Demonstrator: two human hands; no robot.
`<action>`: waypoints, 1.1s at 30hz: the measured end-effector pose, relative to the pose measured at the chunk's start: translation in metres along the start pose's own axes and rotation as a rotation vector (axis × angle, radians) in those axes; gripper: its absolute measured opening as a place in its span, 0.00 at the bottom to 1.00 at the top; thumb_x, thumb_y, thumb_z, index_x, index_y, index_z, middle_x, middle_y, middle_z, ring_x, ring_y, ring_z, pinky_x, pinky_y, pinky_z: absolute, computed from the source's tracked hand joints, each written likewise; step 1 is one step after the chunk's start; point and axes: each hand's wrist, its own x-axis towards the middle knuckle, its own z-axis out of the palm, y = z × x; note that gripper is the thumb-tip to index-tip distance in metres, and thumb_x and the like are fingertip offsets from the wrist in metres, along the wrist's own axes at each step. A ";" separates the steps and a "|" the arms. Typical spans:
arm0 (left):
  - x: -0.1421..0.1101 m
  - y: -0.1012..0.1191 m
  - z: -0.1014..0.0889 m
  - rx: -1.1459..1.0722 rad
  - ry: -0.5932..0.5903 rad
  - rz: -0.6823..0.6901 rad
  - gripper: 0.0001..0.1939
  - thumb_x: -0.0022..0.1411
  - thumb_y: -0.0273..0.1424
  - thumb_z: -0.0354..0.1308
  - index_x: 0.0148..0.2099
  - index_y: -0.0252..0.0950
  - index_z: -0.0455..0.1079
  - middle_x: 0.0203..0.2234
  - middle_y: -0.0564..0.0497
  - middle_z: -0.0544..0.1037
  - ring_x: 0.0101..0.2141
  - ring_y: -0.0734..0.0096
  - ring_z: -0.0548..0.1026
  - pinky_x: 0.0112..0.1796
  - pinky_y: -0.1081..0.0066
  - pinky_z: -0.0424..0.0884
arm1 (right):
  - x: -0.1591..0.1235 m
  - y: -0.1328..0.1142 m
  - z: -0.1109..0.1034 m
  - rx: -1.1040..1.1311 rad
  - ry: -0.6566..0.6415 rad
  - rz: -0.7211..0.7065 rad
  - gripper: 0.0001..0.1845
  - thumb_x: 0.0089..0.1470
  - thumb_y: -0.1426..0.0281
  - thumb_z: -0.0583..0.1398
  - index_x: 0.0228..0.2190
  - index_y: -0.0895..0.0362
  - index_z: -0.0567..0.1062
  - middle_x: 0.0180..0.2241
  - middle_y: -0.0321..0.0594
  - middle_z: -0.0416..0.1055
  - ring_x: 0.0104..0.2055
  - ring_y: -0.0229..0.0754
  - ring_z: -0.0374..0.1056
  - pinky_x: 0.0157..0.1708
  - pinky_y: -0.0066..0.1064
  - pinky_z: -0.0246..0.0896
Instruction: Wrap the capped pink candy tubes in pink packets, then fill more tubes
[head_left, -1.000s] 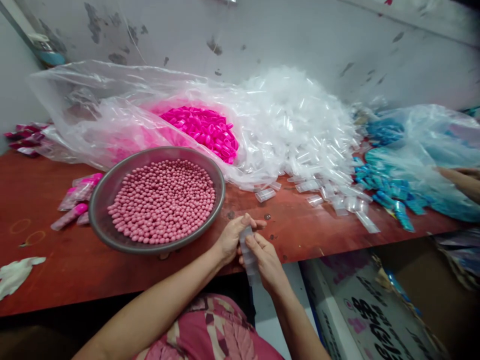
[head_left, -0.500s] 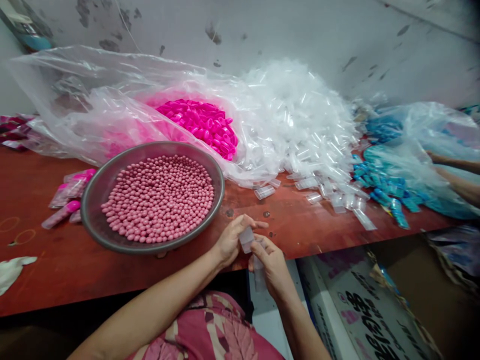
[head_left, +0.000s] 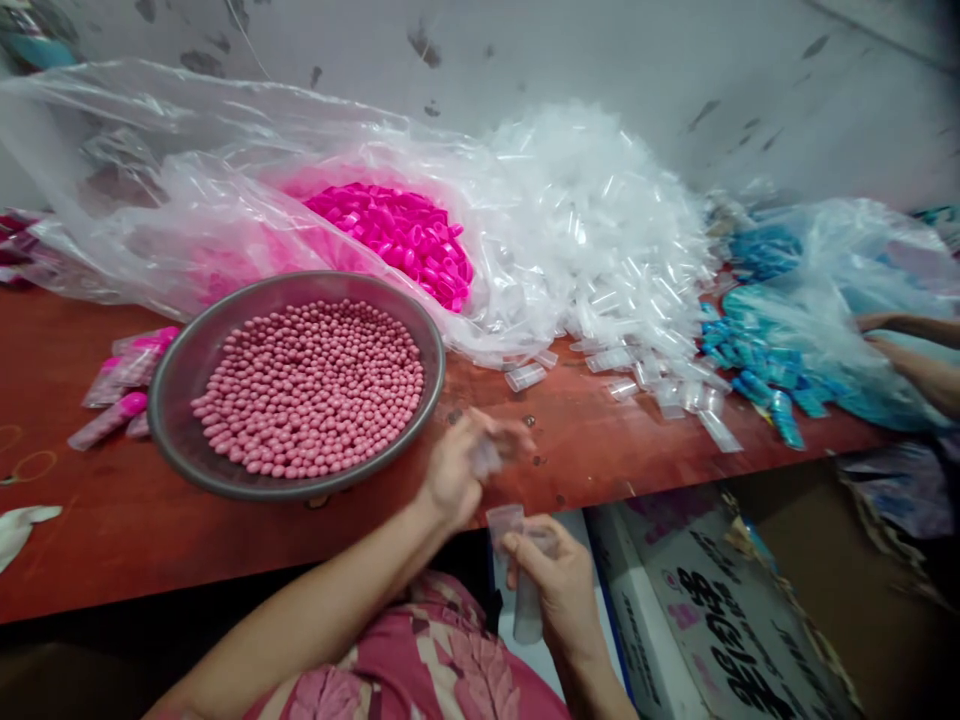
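Note:
My left hand (head_left: pixel 459 470) is raised over the table's front edge, smeared by motion. Its fingers are bent around a small clear plastic tube (head_left: pixel 486 456). Lower and to the right, my right hand (head_left: pixel 556 572) grips clear plastic tubes (head_left: pixel 528 608); one open mouth points up beside the thumb and a longer one hangs down past the palm. A grey metal bowl (head_left: pixel 433 385) stands to the left of my left hand. Pink round beads (head_left: pixel 315 390) fill much of it.
Behind the bowl, a clear bag (head_left: pixel 247 215) holds bright pink caps (head_left: pixel 397 235). A heap of clear tubes (head_left: pixel 600 220) spreads to its right. Blue pieces (head_left: pixel 772 365) lie near another person's arms (head_left: pixel 919 350). Capped, filled tubes (head_left: pixel 112 415) rest left; a printed box (head_left: pixel 727 620) stands below.
My hands have moved apart: the left went slightly up and left with a clear tube, the right lower with its tubes. The view has shifted a little.

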 end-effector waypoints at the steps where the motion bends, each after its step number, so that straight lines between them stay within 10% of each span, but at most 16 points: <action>1: 0.001 0.002 0.000 0.023 -0.025 -0.003 0.16 0.53 0.43 0.56 0.28 0.33 0.64 0.32 0.44 0.77 0.37 0.64 0.73 0.42 0.65 0.64 | -0.002 0.001 -0.005 0.002 0.024 0.017 0.15 0.37 0.65 0.66 0.24 0.60 0.69 0.18 0.37 0.71 0.13 0.32 0.60 0.13 0.23 0.50; 7: 0.001 -0.020 -0.003 0.111 -0.098 -0.218 0.22 0.40 0.42 0.66 0.32 0.33 0.63 0.45 0.41 0.72 0.35 0.65 0.73 0.33 0.71 0.66 | 0.014 -0.019 -0.010 0.120 0.095 -0.149 0.16 0.39 0.64 0.65 0.31 0.58 0.69 0.18 0.34 0.69 0.17 0.36 0.63 0.17 0.25 0.57; 15: 0.004 -0.027 -0.015 0.135 0.175 -0.152 0.17 0.45 0.37 0.64 0.35 0.31 0.68 0.27 0.49 0.75 0.28 0.70 0.74 0.33 0.69 0.69 | 0.047 -0.026 0.009 -0.569 0.158 -0.606 0.19 0.41 0.63 0.63 0.38 0.54 0.72 0.38 0.43 0.68 0.41 0.46 0.64 0.43 0.39 0.58; 22: 0.011 -0.012 -0.028 0.199 0.150 -0.158 0.16 0.45 0.32 0.64 0.37 0.31 0.69 0.29 0.48 0.75 0.29 0.70 0.74 0.33 0.71 0.69 | 0.072 -0.041 0.002 0.093 0.036 -0.184 0.16 0.46 0.56 0.60 0.31 0.55 0.69 0.24 0.33 0.68 0.22 0.34 0.64 0.22 0.26 0.61; 33: 0.006 -0.009 -0.029 0.130 0.074 -0.424 0.13 0.42 0.24 0.60 0.30 0.34 0.59 0.24 0.51 0.75 0.24 0.67 0.75 0.26 0.69 0.71 | 0.089 -0.061 0.028 0.285 -0.028 -0.310 0.13 0.43 0.63 0.64 0.30 0.55 0.68 0.27 0.31 0.68 0.25 0.33 0.66 0.25 0.26 0.64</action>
